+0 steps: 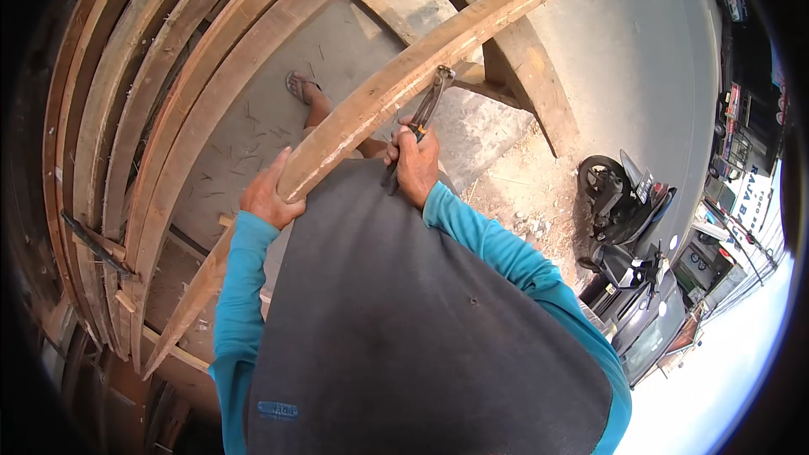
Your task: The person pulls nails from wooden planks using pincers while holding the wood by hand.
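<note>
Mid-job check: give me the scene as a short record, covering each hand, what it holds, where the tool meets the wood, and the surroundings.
Left hand: gripping the curved beam
Right hand: closed around the handles of the pincers
Pincers' head: at the beam's edge, right of the left hand; exact contact too small to tell
Beam: slanting from lower left to upper right
Left of view: more curved planks side by side
Right of view: parked motorcycle near a road

On the ground (259, 99), planks (181, 131) line the left edge, a motorbike (615, 211) the right; between the 2, the beam (375, 91), left hand (270, 192) on it, right hand's (416, 167) pliers (431, 99) at its right edge.
</note>
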`<state>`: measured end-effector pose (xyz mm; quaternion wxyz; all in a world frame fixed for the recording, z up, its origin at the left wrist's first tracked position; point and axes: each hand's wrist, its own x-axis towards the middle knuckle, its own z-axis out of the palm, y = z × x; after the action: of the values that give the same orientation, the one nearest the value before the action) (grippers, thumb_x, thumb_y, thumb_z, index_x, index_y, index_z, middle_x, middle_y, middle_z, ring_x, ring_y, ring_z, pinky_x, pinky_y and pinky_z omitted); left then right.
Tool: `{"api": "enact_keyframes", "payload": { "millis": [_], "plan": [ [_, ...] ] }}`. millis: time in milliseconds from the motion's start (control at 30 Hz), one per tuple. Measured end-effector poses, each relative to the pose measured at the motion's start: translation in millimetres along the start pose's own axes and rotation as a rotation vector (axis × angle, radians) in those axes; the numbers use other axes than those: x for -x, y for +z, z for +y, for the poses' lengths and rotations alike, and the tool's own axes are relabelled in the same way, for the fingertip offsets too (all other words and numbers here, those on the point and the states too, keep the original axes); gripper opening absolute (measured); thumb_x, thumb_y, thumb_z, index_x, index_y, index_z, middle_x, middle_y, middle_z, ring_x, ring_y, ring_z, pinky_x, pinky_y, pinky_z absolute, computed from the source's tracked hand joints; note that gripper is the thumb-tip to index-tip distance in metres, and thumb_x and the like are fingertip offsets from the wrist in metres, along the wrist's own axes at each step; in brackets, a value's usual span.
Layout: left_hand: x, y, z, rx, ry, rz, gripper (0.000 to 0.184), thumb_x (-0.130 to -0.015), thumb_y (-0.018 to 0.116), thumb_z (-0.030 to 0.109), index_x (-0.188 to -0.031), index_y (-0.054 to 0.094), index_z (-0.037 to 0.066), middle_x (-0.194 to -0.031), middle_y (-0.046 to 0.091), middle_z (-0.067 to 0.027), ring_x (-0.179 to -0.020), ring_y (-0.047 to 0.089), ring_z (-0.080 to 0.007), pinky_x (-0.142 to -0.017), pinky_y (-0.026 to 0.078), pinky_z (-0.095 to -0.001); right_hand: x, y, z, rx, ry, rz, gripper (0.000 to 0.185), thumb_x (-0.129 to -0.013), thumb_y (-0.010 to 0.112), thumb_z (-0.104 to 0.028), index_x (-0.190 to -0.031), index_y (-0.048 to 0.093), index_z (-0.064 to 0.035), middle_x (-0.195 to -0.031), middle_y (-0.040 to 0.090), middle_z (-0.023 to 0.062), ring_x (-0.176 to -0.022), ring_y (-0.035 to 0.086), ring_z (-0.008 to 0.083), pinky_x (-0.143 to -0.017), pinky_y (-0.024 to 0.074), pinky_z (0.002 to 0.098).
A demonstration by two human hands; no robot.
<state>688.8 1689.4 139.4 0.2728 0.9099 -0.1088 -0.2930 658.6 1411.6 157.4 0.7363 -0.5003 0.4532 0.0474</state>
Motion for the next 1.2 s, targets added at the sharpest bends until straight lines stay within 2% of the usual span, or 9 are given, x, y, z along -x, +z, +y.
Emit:
{"api": "enact_keyframes", "payload": {
  "millis": [133, 167, 333, 733, 767, 800, 867, 933, 1200],
  "plan": [
    [-1.4, 3.4, -6.8, 0.066, 0.022, -0.001, 0.089, -0.067, 0.078, 0.021, -0.150, 0.046, 0.023, -0.111, 0.068, -0.0153, -0.094, 0.067, -0.0363, -0.085, 0.055, -0.0440, 14.2, -47.5, -24.9, 0.267, -0.018, -0.250, 0.024, -0.098, 0.043, -0.013, -0.114, 0.049, 0.0044, -0.088, 0.059, 0.0109, -0.073, 0.062, 0.0191, -0.066, 0.0553, 0.0332],
    [-1.0, 6.6, -4.2, 0.081, 0.026, -0.004, 0.089, -0.067, 0.078, 0.021, -0.150, 0.046, 0.023, -0.111, 0.068, -0.0153, -0.094, 0.067, -0.0363, -0.085, 0.055, -0.0440, 17.7, -61.5, -42.0, 0.324, 0.018, -0.293, 0.034, -0.097, 0.042, -0.012, -0.124, 0.049, 0.0081, -0.104, 0.065, 0.0155, -0.087, 0.068, 0.0242, -0.078, 0.0588, 0.0351],
    [1.4, 3.9, -3.0, 0.017, -0.002, 0.031, 0.087, -0.068, 0.078, 0.023, -0.149, 0.047, 0.025, -0.105, 0.068, -0.0145, -0.094, 0.067, -0.0354, -0.085, 0.055, -0.0446, -5.9, -107.5, -101.6, 0.435, 0.181, -0.393, 0.054, -0.094, 0.041, -0.008, -0.145, 0.038, 0.0086, -0.121, 0.065, 0.0214, -0.106, 0.070, 0.0298, -0.093, 0.0585, 0.0398],
    [12.5, 11.9, 3.0, -0.059, 0.035, 0.168, 0.092, -0.064, 0.080, 0.016, -0.149, 0.048, 0.027, -0.091, 0.061, -0.0123, -0.084, 0.063, -0.0355, -0.076, 0.053, -0.0467, -69.3, -123.0, -184.6, 0.527, 0.540, -0.600, 0.050, -0.093, 0.045, -0.010, -0.139, 0.039, 0.0079, -0.110, 0.069, 0.0253, -0.095, 0.073, 0.0337, -0.082, 0.0608, 0.0412],
    [13.4, 13.4, 2.1, -0.058, 0.034, 0.164, 0.092, -0.064, 0.080, 0.016, -0.149, 0.048, 0.027, -0.091, 0.061, -0.0123, -0.084, 0.063, -0.0355, -0.076, 0.053, -0.0467, -69.9, -123.9, -184.8, 0.493, 0.572, -0.586, 0.044, -0.097, 0.044, -0.014, -0.136, 0.043, 0.0066, -0.096, 0.070, 0.0169, -0.083, 0.073, 0.0262, -0.077, 0.0614, 0.0384],
    [13.1, 14.7, 0.9, -0.061, 0.035, 0.167, 0.092, -0.064, 0.080, 0.016, -0.149, 0.048, 0.028, -0.092, 0.061, -0.0123, -0.085, 0.063, -0.0354, -0.077, 0.053, -0.0465, -69.9, -125.9, -182.3, 0.494, 0.574, -0.584, 0.044, -0.097, 0.044, -0.014, -0.136, 0.043, 0.0066, -0.096, 0.070, 0.0169, -0.083, 0.073, 0.0262, -0.077, 0.0614, 0.0384],
    [12.5, 16.7, 0.9, -0.063, 0.030, 0.173, 0.093, -0.064, 0.080, 0.016, -0.150, 0.047, 0.028, -0.093, 0.061, -0.0123, -0.086, 0.063, -0.0353, -0.078, 0.053, -0.0463, -70.9, -128.7, -175.2, 0.295, 0.663, -0.698, 0.039, -0.101, 0.042, -0.020, -0.132, 0.048, 0.0035, -0.081, 0.061, 0.0061, -0.067, 0.063, 0.0144, -0.063, 0.0580, 0.0320],
    [14.0, 16.5, 3.2, -0.089, 0.017, 0.183, 0.095, -0.063, 0.081, 0.016, -0.150, 0.047, 0.029, -0.095, 0.061, -0.0122, -0.088, 0.063, -0.0351, -0.079, 0.053, -0.0464, -46.4, -113.1, -150.3, 0.197, 0.648, -0.491, 0.031, -0.104, 0.041, -0.025, -0.122, 0.052, -0.0017, -0.076, 0.049, -0.0006, -0.057, 0.042, 0.0074, -0.048, 0.0387, 0.0246],
    [10.9, 12.4, 8.9, -0.102, -0.043, 0.084, 0.097, -0.061, 0.083, 0.017, -0.150, 0.046, 0.029, -0.096, 0.061, -0.0128, -0.090, 0.063, -0.0361, -0.083, 0.052, -0.0473, -10.1, -0.9, -5.8, -0.143, 0.041, 0.124, 0.022, -0.101, 0.051, -0.024, -0.109, 0.048, -0.0029, -0.079, 0.050, 0.0054, -0.059, 0.046, 0.0133, -0.051, 0.0436, 0.0318]
  ]
}}
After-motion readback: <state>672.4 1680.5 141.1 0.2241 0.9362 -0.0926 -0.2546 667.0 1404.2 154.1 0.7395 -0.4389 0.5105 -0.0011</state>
